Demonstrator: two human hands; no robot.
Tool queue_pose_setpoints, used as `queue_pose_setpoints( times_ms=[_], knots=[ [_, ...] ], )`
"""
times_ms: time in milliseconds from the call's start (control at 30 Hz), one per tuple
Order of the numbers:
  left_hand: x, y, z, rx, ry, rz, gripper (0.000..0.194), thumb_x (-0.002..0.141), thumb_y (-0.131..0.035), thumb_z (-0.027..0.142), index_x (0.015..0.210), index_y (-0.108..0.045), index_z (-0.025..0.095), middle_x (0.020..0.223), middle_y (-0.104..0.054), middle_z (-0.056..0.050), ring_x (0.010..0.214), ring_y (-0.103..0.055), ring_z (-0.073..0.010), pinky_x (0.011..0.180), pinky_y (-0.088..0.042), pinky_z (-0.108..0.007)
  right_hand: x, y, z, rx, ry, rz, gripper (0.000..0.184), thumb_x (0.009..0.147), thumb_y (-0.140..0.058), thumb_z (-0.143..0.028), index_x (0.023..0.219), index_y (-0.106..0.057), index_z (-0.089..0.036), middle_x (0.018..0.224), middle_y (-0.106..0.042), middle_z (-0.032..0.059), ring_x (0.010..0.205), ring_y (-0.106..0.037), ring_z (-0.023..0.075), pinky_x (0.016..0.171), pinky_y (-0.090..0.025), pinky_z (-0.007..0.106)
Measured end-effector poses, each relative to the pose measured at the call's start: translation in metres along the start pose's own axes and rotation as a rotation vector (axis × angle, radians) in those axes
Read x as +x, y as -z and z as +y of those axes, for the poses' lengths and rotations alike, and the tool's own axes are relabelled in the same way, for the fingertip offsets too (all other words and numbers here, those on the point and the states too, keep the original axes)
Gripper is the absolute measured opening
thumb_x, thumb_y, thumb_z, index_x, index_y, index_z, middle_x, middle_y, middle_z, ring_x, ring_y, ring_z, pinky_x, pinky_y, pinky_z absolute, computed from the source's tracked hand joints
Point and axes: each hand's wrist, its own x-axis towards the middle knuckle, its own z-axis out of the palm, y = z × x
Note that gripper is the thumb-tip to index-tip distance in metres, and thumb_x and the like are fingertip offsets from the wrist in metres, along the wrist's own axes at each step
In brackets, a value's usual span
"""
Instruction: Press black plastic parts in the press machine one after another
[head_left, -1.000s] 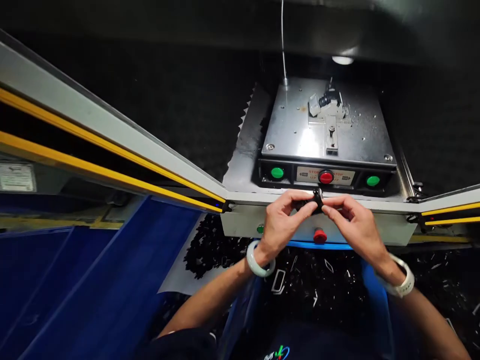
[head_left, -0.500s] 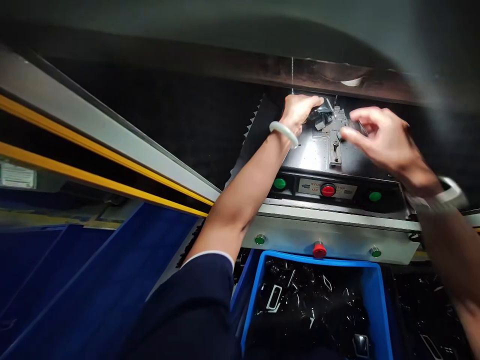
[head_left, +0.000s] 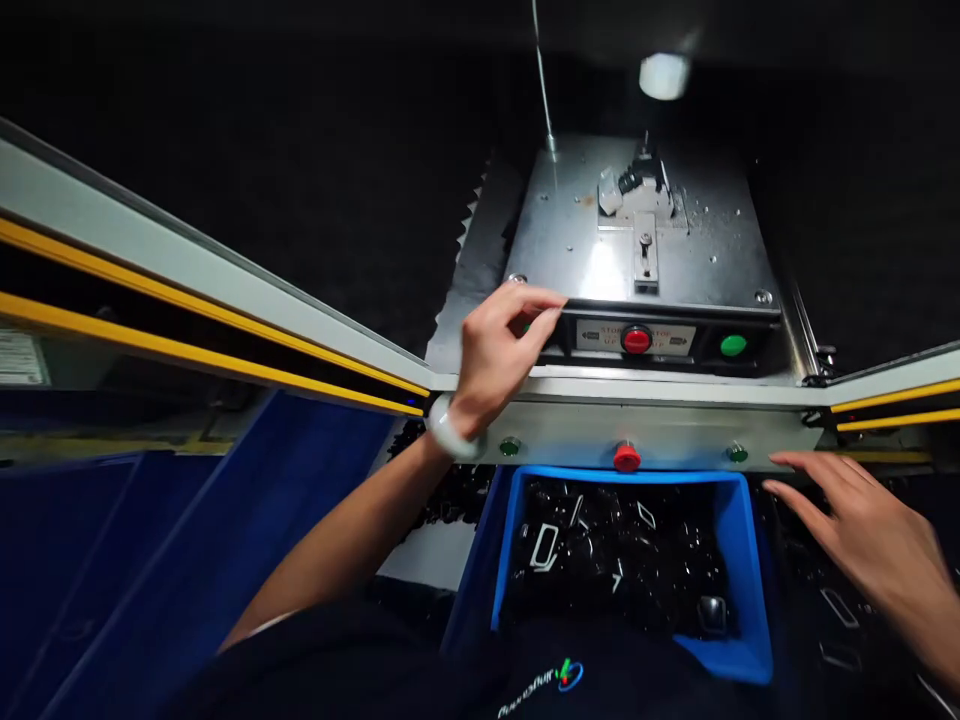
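Note:
My left hand (head_left: 499, 350) reaches to the left end of the black button panel (head_left: 637, 338), its fingers loosely curled over the left green button, which they mostly hide. It holds nothing I can see. My right hand (head_left: 862, 530) hovers low at the right, fingers stretched out and apart, over a dark pile of small black parts (head_left: 832, 600). A small black part (head_left: 641, 178) sits in the metal fixture at the back of the steel plate (head_left: 570, 230). The red stop button (head_left: 636, 340) and the right green button (head_left: 733, 345) are uncovered.
A blue bin (head_left: 739, 560) full of small black parts stands below the machine's front rail, which carries a red knob (head_left: 626, 457) between two small green ones. Yellow-striped guard bars (head_left: 187, 320) run left and right. Large blue bins (head_left: 187, 560) are at the left. A lamp (head_left: 664, 75) glows above.
Both hands have come back from the fixture at the rear of the plate. The left dropped to the button panel, the right swung down to the right. A black part now sits in the fixture.

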Motion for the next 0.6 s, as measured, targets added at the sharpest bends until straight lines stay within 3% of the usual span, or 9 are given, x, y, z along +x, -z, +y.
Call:
queue_pose_setpoints(
  times_ms=[100, 200, 300, 400, 500, 600],
  knots=[
    [-0.088, 0.034, -0.019, 0.109, 0.099, -0.1, 0.014, 0.098, -0.067, 0.028, 0.101, -0.078, 0.019, 0.094, -0.073, -0.003, 0.072, -0.061, -0.0124, 0.068, -0.05, -0.027, 0.022, -0.03, -0.002, -0.059, -0.031, -0.137, 0.036, 0.105, -0.046, -0.055, 0.108, -0.067, -0.026, 0.106, -0.074, 0.0072, 0.09, -0.069, 0.0249, 0.061, -0.043, 0.034],
    [-0.131, 0.052, -0.05, 0.22, 0.15, -0.293, 0.027, 0.094, -0.071, 0.04, 0.113, -0.077, 0.022, 0.113, -0.067, -0.008, 0.077, -0.061, -0.0152, 0.064, -0.05, -0.028, 0.031, -0.051, 0.01, -0.005, -0.066, -0.204, 0.018, 0.1, -0.056, -0.04, 0.103, -0.062, -0.023, 0.104, -0.072, 0.0058, 0.081, -0.066, 0.0207, 0.066, -0.043, 0.033],
    [-0.139, 0.059, -0.075, 0.295, 0.149, -0.451, 0.035, 0.094, -0.071, 0.042, 0.124, -0.073, 0.024, 0.127, -0.06, -0.011, 0.08, -0.063, -0.0176, 0.066, -0.052, -0.031, 0.033, -0.062, 0.018, 0.034, -0.067, -0.187, 0.011, 0.097, -0.058, -0.033, 0.101, -0.059, -0.023, 0.101, -0.071, 0.0057, 0.08, -0.064, 0.0203, 0.07, -0.044, 0.034],
    [-0.136, 0.059, -0.081, 0.415, 0.123, -0.468, 0.031, 0.094, -0.07, 0.037, 0.123, -0.071, 0.026, 0.128, -0.06, -0.01, 0.08, -0.064, -0.0193, 0.076, -0.053, -0.036, 0.035, -0.068, 0.015, -0.007, -0.08, -0.122, 0.005, 0.097, -0.056, -0.027, 0.097, -0.059, -0.022, 0.096, -0.07, 0.0068, 0.087, -0.063, 0.0231, 0.07, -0.042, 0.034],
    [-0.138, 0.053, -0.07, 0.53, 0.108, -0.432, 0.03, 0.096, -0.069, 0.032, 0.125, -0.069, 0.026, 0.133, -0.061, -0.011, 0.094, -0.067, -0.025, 0.088, -0.05, -0.04, 0.032, -0.07, 0.005, -0.085, -0.088, -0.066, 0.005, 0.099, -0.054, -0.023, 0.099, -0.059, -0.022, 0.098, -0.07, 0.0079, 0.094, -0.063, 0.025, 0.072, -0.042, 0.036],
    [-0.147, 0.044, -0.046, 0.56, 0.126, -0.341, 0.029, 0.099, -0.065, 0.03, 0.127, -0.067, 0.024, 0.132, -0.062, -0.013, 0.111, -0.064, -0.03, 0.092, -0.048, -0.042, 0.015, -0.071, -0.01, -0.147, -0.017, -0.046, 0.012, 0.103, -0.052, -0.024, 0.109, -0.061, -0.02, 0.106, -0.069, 0.0101, 0.101, -0.061, 0.0266, 0.078, -0.045, 0.037]
  ],
)
